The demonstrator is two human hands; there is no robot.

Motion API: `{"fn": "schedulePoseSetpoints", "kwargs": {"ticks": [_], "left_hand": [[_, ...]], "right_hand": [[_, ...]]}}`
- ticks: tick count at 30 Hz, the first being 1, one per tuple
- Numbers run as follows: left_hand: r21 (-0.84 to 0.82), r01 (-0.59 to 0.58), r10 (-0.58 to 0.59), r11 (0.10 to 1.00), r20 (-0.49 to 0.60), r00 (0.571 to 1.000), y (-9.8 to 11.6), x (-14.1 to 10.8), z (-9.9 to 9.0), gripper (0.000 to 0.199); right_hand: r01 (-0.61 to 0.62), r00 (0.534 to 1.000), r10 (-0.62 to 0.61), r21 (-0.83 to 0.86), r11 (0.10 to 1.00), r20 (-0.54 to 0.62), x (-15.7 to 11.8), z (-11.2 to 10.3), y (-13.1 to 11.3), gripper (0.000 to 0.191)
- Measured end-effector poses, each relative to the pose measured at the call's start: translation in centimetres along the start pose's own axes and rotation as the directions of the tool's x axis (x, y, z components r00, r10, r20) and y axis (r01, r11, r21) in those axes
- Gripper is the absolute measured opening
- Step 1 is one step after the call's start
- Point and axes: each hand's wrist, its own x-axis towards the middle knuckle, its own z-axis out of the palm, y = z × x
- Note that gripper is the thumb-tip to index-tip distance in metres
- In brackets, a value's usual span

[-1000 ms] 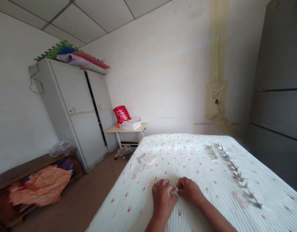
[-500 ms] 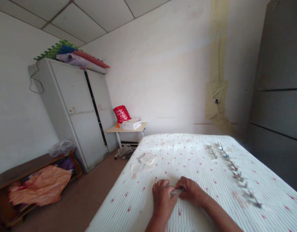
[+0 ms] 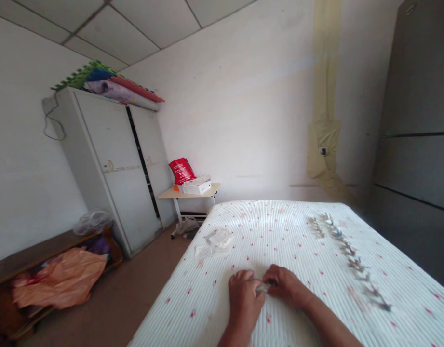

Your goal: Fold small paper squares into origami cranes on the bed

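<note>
Low over the near part of the bed, my left hand (image 3: 245, 294) and my right hand (image 3: 286, 285) meet with curled fingers. Between their fingertips is a small grey piece (image 3: 262, 287), gripped from both sides; its kind is too small and covered to make out. To the right, small grey-brown figure-like pieces (image 3: 355, 264) stand in a long row on the bedspread, with a shorter row (image 3: 316, 227) beside its far end. Crumpled clear packaging and a printed paper slip (image 3: 213, 245) lie beyond my left hand.
The white, red-dotted bedspread (image 3: 279, 226) covers the bed. A small table (image 3: 167, 194) with a red bag (image 3: 181, 171) and a white box (image 3: 197, 187) stands past its far left corner. A grey cabinet (image 3: 120, 193) is at left, a tall dark-grey unit (image 3: 417, 164) at right.
Both hands stay in nearly the same place. The grey piece between them has turned slightly, and less of its dark side shows.
</note>
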Motion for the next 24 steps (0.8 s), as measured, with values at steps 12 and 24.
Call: {"fn": "schedulePoseSetpoints", "kwargs": {"ticks": [12, 24], "left_hand": [[-0.057, -0.02, 0.015, 0.998, -0.071, 0.997, -0.23, 0.01, 0.22, 0.015], [-0.054, -0.035, 0.032, 0.998, -0.06, 0.998, -0.07, 0.05, -0.06, 0.017]], "right_hand": [[0.026, 1.0, -0.026, -0.022, 0.999, -0.006, 0.08, 0.14, 0.07, 0.018], [0.062, 0.998, -0.063, -0.118, 0.991, -0.004, 0.16, 0.23, 0.09, 0.022]]}}
